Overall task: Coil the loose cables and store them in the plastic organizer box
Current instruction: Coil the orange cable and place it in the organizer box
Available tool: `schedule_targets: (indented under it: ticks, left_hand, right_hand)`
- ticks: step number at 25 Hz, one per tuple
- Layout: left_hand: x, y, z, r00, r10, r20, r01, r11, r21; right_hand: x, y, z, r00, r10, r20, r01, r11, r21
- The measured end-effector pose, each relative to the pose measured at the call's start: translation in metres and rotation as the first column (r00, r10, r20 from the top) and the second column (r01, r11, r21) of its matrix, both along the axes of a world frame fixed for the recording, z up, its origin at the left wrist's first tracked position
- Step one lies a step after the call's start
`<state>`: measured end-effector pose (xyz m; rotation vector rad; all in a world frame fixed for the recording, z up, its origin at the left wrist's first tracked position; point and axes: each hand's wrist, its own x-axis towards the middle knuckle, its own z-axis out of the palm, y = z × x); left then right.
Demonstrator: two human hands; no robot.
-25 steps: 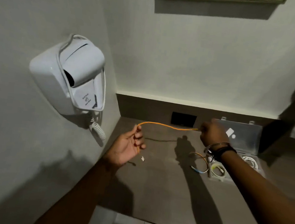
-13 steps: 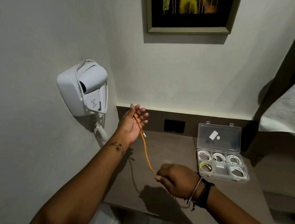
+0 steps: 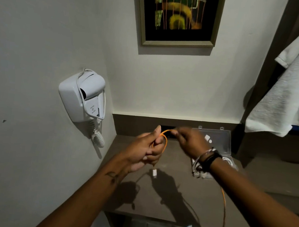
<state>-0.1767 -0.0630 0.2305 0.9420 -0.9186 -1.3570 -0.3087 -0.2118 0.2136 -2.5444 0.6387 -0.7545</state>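
Note:
An orange cable [image 3: 164, 145] forms a small loop above the brown counter [image 3: 172, 200]. My left hand [image 3: 145, 150] is closed around the loop's lower part, and a white plug [image 3: 154, 173] dangles below it. My right hand [image 3: 188, 141] pinches the top of the loop close beside the left. The cable's long tail [image 3: 224, 206] runs under my right forearm and hangs off the counter's front edge. The clear plastic organizer box [image 3: 227, 142] stands open behind my right wrist, with white coiled cables in it, mostly hidden.
A white wall-mounted hair dryer [image 3: 85, 96] with a curly cord hangs on the left wall. A framed picture [image 3: 176, 13] is on the back wall. A white towel [image 3: 297, 83] hangs at the right. A dark wall socket is partly hidden behind my hands.
My right hand rose from the counter's front up to the left hand, bending the stretched cable into a loop. The left hand turned and closed on it.

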Motion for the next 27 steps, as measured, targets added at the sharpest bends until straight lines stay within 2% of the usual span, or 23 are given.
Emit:
schedule_targets:
  ticks: [2, 3, 5, 8, 10, 11, 13, 15, 17, 18, 19, 21, 22, 25, 26, 27]
  left_hand:
    - [0.003, -0.005, 0.011, 0.976, 0.156, -0.151, -0.168, 0.983, -0.068]
    - [0.007, -0.008, 0.012, 0.943, 0.301, -0.143, -0.315, 0.945, -0.090]
    - [0.014, -0.016, 0.009, 0.842, 0.539, 0.010, -0.532, 0.834, -0.145]
    - [0.011, -0.019, -0.005, 0.729, 0.612, 0.306, -0.565, 0.791, -0.235]
    - [0.002, -0.017, -0.013, 0.708, 0.555, 0.436, -0.483, 0.832, -0.274]
    - [-0.005, -0.016, -0.014, 0.730, 0.499, 0.466, -0.425, 0.866, -0.262]
    - [-0.015, -0.015, -0.005, 0.853, 0.346, 0.390, -0.298, 0.938, -0.180]
    - [-0.019, -0.014, 0.016, 0.970, 0.193, 0.150, -0.170, 0.973, -0.156]
    - [-0.016, -0.017, 0.036, 0.979, 0.167, -0.114, -0.187, 0.960, -0.206]
    - [-0.013, -0.020, 0.041, 0.956, 0.228, -0.182, -0.266, 0.938, -0.222]
    - [-0.009, -0.025, 0.043, 0.930, 0.332, -0.159, -0.361, 0.905, -0.225]
    - [-0.010, -0.033, 0.033, 0.830, 0.539, 0.145, -0.498, 0.832, -0.242]
    - [-0.013, -0.034, 0.023, 0.753, 0.581, 0.308, -0.517, 0.812, -0.270]
    - [-0.023, -0.033, -0.001, 0.632, 0.563, 0.532, -0.464, 0.825, -0.322]
    - [-0.023, -0.032, -0.002, 0.632, 0.535, 0.561, -0.432, 0.844, -0.319]
    - [-0.024, -0.031, 0.001, 0.679, 0.485, 0.550, -0.392, 0.874, -0.287]
  right_hand:
    - [0.002, 0.033, -0.028, 0.979, 0.097, -0.181, -0.097, 0.995, 0.005]
    - [0.002, 0.050, -0.035, 0.949, 0.173, -0.265, -0.172, 0.985, 0.026]
    - [-0.001, 0.072, -0.033, 0.892, 0.322, -0.318, -0.317, 0.946, 0.071]
    - [-0.013, 0.073, 0.011, 0.909, 0.374, -0.185, -0.375, 0.926, 0.034]
    - [-0.017, 0.053, 0.045, 0.957, 0.287, -0.051, -0.290, 0.954, -0.077]
    - [-0.018, 0.038, 0.060, 0.976, 0.219, 0.012, -0.215, 0.967, -0.133]
    - [-0.017, 0.013, 0.080, 0.977, 0.156, 0.149, -0.135, 0.981, -0.139]
    - [-0.013, 0.007, 0.072, 0.962, 0.152, 0.226, -0.147, 0.988, -0.038]
    - [-0.011, 0.019, 0.042, 0.977, 0.145, 0.156, -0.151, 0.988, 0.027]
    - [-0.012, 0.029, 0.025, 0.982, 0.168, 0.081, -0.171, 0.985, 0.037]
    - [-0.015, 0.040, 0.013, 0.977, 0.214, 0.007, -0.215, 0.976, 0.033]
    - [-0.020, 0.053, 0.010, 0.946, 0.312, -0.091, -0.313, 0.950, 0.008]
    - [-0.022, 0.053, 0.019, 0.927, 0.355, -0.122, -0.356, 0.934, 0.008]
    - [-0.029, 0.040, 0.055, 0.911, 0.402, -0.094, -0.405, 0.914, -0.011]
    - [-0.030, 0.028, 0.067, 0.936, 0.347, -0.050, -0.350, 0.936, -0.043]
    - [-0.031, 0.015, 0.077, 0.962, 0.273, 0.013, -0.271, 0.960, -0.070]
